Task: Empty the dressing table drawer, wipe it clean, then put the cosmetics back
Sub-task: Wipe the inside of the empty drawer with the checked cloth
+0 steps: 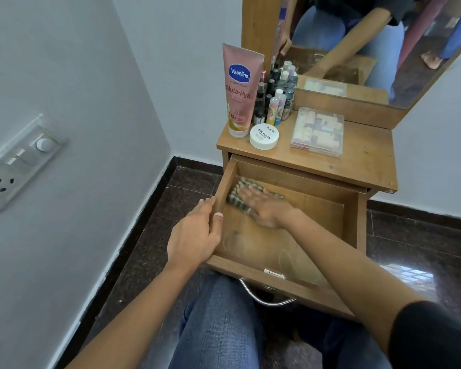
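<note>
The wooden drawer (330, 209) is pulled out and holds only a striped cloth (236, 199) in its far left corner. My right hand (264, 206) lies flat on the cloth with straight fingers, pressing it onto the drawer floor. My left hand (197, 233) grips the drawer's left wall, thumb inside, fingers outside. The cosmetics stand on the table top (365, 158): a pink Vaseline tube (241, 89), a white nail polish remover jar (264, 136), several small bottles (277, 97) and a clear plastic box (318, 131) of small items.
A mirror (370, 43) rises behind the table top. A wall with a switch and socket panel (19, 163) is close on the left. The dark tiled floor (423, 251) surrounds the table. My knees in jeans (218, 323) sit under the drawer's metal handle (266, 299).
</note>
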`<state>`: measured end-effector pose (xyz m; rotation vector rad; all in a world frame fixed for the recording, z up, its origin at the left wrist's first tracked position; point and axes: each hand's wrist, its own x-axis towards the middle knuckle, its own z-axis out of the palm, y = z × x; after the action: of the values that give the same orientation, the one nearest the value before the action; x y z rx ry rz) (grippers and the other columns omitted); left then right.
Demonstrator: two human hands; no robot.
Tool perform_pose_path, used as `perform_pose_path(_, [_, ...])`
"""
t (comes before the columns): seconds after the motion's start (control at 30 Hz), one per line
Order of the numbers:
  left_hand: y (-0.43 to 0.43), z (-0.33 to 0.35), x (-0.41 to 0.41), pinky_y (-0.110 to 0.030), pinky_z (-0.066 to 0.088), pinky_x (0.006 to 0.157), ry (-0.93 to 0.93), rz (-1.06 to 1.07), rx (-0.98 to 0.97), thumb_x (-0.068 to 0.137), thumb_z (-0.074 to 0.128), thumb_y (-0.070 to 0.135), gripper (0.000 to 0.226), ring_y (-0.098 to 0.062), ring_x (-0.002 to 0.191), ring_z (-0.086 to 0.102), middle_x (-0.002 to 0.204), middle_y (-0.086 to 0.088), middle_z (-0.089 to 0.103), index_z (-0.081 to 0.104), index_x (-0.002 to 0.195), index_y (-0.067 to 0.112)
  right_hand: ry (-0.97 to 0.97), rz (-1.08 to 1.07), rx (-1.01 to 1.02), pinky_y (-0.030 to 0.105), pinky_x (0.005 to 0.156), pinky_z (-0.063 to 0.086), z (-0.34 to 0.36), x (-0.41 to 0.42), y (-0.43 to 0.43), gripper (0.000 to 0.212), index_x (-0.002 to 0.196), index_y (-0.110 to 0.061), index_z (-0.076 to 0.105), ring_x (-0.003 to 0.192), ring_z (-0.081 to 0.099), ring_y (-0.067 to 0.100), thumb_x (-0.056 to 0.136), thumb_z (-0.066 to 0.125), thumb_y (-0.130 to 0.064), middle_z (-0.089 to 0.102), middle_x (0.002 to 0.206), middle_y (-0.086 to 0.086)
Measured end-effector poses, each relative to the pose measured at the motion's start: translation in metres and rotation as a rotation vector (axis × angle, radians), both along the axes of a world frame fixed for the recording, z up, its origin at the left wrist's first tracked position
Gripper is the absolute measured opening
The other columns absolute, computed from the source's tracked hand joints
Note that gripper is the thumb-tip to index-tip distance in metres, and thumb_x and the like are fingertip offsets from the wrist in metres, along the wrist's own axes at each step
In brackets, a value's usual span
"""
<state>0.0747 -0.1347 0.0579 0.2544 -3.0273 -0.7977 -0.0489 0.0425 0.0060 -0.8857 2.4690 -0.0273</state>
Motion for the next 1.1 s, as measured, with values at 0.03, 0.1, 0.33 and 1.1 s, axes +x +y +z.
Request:
perform_pose_path(0.03, [0.001, 0.0, 0.0, -0.035, 0.047, 0.094, 0.001, -0.004, -0.001, 0.101, 0.037, 0.038, 0.048, -0.017, 0.13, 0.049, 0.15, 0.0, 0.041, 0.039, 0.147, 0.025, -0.001, -0.024, 0.018, 0.036, 0.118, -0.006, 0.001, -0.009, -0.005, 0.06, 0.151, -0.021, -0.013, 0.145, -0.015, 0.013, 0.104, 0.023, -0.03, -0.019, 0.157, -0.003])
perform_pose_path(0.1, [0.001, 0.001, -0.001, -0.035, 0.046, 0.095, 0.008, -0.008, -0.006, 0.101, 0.038, 0.038, 0.048, -0.017, 0.131, 0.048, 0.15, 0.0, 0.041, 0.038, 0.147, 0.025, -0.016, -0.046, 0.033, 0.036, 0.118, -0.006, 0.001, -0.021, -0.012, 0.06, 0.151, -0.021, -0.013, 0.145, -0.016, 0.013, 0.104, 0.024, -0.03, -0.019, 0.158, -0.003])
perform_pose_path(0.33, [0.003, 0.002, -0.002, -0.034, 0.042, 0.098, 0.016, 0.005, 0.011, 0.101, 0.038, 0.037, 0.048, -0.015, 0.135, 0.043, 0.151, 0.002, 0.04, 0.039, 0.147, 0.024, -0.048, -0.06, -0.064, 0.036, 0.116, -0.012, -0.001, 0.012, -0.019, 0.062, 0.152, -0.017, -0.009, 0.145, -0.016, 0.014, 0.103, 0.028, -0.023, -0.014, 0.159, 0.001])
perform_pose_path(1.1, [0.004, 0.003, -0.001, -0.036, 0.044, 0.097, -0.008, -0.004, 0.0, 0.101, 0.037, 0.038, 0.049, -0.017, 0.135, 0.044, 0.151, 0.001, 0.041, 0.038, 0.147, 0.024, 0.003, -0.094, -0.102, 0.036, 0.116, -0.013, -0.007, 0.013, -0.018, 0.062, 0.152, -0.017, -0.01, 0.145, -0.017, 0.013, 0.103, 0.027, -0.024, -0.015, 0.159, 0.0])
